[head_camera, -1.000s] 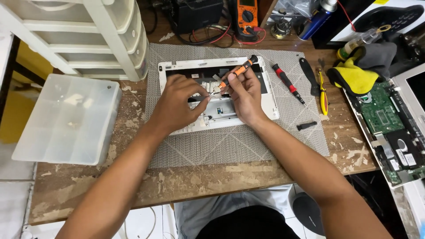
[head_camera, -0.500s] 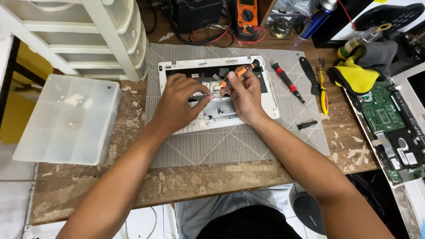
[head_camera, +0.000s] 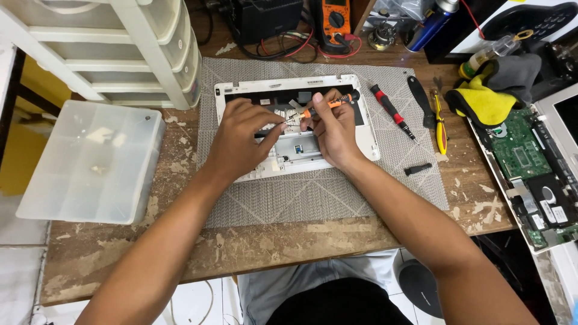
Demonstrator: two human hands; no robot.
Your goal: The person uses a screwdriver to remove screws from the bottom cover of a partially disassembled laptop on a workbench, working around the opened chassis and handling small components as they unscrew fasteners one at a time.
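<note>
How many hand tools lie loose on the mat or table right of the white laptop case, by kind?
Red-handled screwdriver: 1
Black pry tool: 1
Yellow-handled tool: 1
Total: 3
The orange screwdriver in the right hand is not counted.

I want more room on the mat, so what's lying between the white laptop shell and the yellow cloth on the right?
In the head view, three tools lie there: a red-and-black screwdriver, a black pry tool and a yellow-handled tool, between the white laptop shell and the yellow cloth.

Laptop shell on mat — centre-table.
</note>
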